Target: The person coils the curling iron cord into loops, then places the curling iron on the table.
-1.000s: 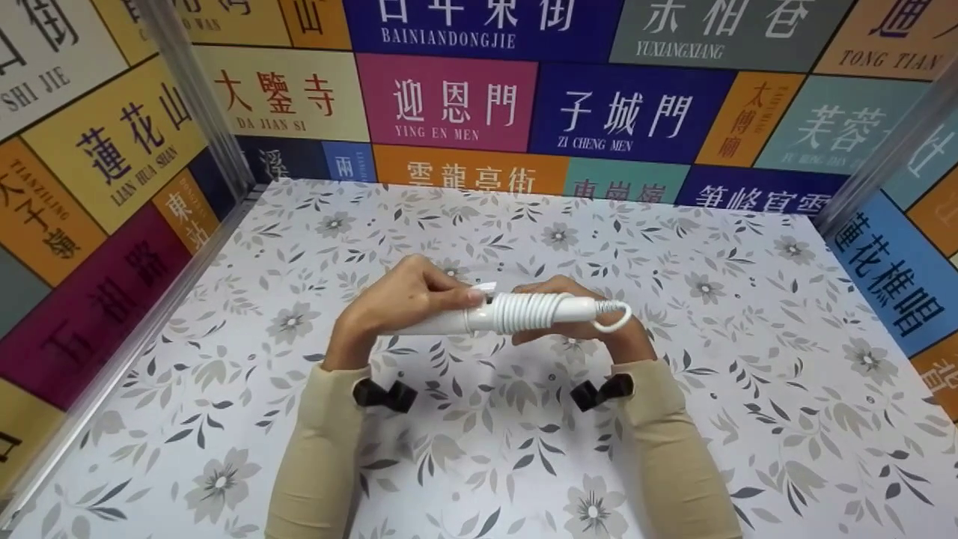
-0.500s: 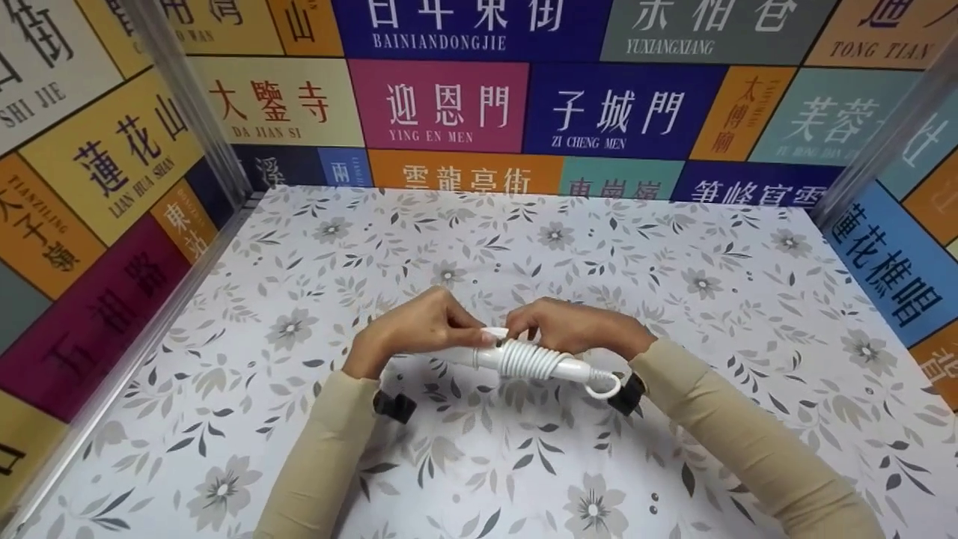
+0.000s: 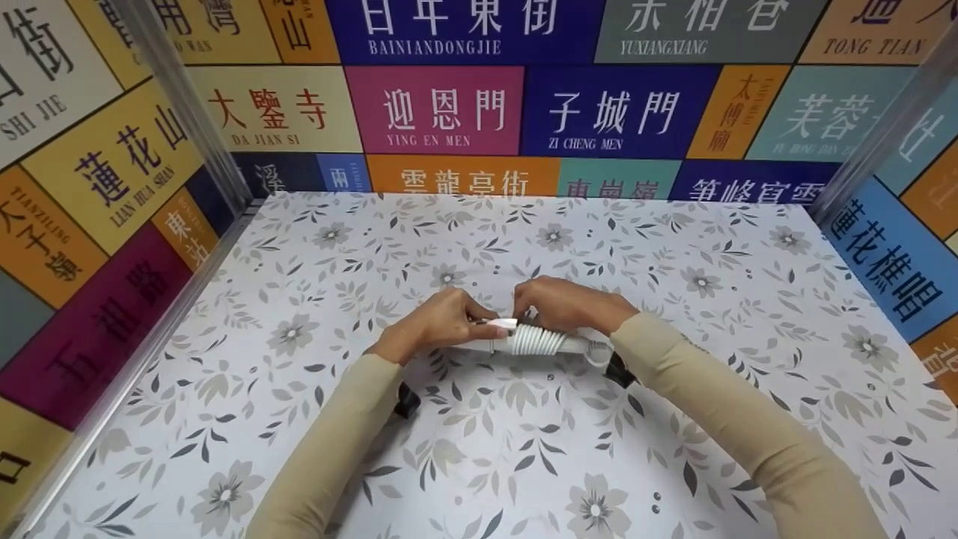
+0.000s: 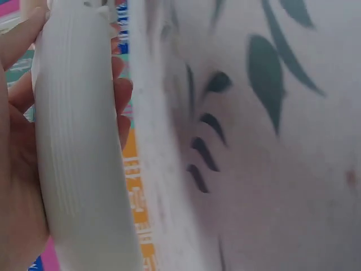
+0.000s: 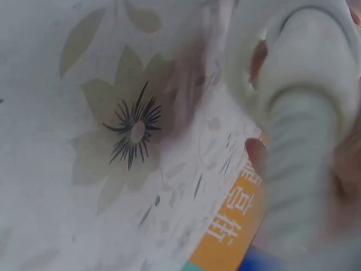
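A white corded hair styling iron (image 3: 502, 345) is held level just above the table. Its white power cord (image 3: 537, 340) is wound in tight coils round the handle, with a small loop at the right end. My left hand (image 3: 445, 318) grips the body, thumb over a small white tab (image 3: 507, 323) beside the coils. The iron's long ribbed body (image 4: 82, 135) lies in the palm in the left wrist view. Over the coils my right hand (image 3: 565, 303) has its fingers curled, pinching at the cord's left end; its fingertips are partly hidden. The blurred cord sleeve (image 5: 302, 152) shows close in the right wrist view.
The table (image 3: 359, 457) has a white cloth with grey flowers and leaves. Panels of colourful street-name signs (image 3: 434, 108) rise behind it and at both sides. A black wrist mount (image 3: 620, 372) hangs below the right wrist, another (image 3: 406, 400) below the left.
My right hand has come from behind the handle to above the coils, with its forearm swung outward. The iron dropped and tilted down at its right end, then rose slightly and levelled.
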`<state>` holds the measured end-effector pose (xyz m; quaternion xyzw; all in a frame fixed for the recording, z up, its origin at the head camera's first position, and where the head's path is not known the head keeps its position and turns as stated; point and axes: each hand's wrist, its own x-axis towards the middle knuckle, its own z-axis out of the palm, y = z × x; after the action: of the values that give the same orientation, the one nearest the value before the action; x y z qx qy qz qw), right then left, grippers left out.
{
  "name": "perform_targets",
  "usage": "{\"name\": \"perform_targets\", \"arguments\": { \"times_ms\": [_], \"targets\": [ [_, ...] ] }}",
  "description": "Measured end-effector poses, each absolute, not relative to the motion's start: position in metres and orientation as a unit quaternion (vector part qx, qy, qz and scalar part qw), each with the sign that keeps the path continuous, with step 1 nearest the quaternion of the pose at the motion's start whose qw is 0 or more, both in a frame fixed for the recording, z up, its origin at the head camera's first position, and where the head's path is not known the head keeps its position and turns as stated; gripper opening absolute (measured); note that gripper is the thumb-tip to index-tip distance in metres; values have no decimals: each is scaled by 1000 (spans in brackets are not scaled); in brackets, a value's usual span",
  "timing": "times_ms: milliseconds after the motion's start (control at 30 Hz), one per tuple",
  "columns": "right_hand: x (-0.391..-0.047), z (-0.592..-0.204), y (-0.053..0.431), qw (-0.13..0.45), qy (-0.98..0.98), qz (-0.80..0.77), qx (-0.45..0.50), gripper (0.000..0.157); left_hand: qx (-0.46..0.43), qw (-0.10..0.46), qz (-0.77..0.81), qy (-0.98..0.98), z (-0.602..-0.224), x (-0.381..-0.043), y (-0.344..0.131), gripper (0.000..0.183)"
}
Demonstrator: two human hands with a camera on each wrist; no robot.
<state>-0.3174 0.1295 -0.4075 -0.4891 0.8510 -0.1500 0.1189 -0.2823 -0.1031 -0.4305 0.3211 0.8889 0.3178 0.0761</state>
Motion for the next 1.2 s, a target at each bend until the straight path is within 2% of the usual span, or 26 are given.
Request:
{"name": "perform_targets", "arguments": {
  "times_ms": [167, 333, 533, 767, 967, 1067, 1200],
  "targets": [
    [-322, -413, 127, 95, 865, -124, -477, 27, 313, 71, 301, 898, -436, -290, -99, 38],
    [-323, -416, 128, 95, 870, -119, -469, 26, 321, 80, 272, 904, -437, -290, -97, 35],
    [-326, -418, 129, 102, 881, -116, -448, 25, 348, 73, 227, 907, -435, -287, -92, 40],
    [-331, -422, 126, 97, 891, -118, -427, 22, 331, 56, 201, 920, -436, -287, -90, 41],
    [-327, -424, 131, 76, 892, -133, -426, 33, 330, 90, 217, 914, -436, -288, -90, 36],
    [-324, -423, 137, 67, 893, -149, -418, 29, 326, 110, 225, 912, -436, -288, -92, 35],
    [-323, -414, 151, 57, 901, -157, -400, 27, 314, 121, 222, 915, -432, -289, -101, 51]
  ]
}}
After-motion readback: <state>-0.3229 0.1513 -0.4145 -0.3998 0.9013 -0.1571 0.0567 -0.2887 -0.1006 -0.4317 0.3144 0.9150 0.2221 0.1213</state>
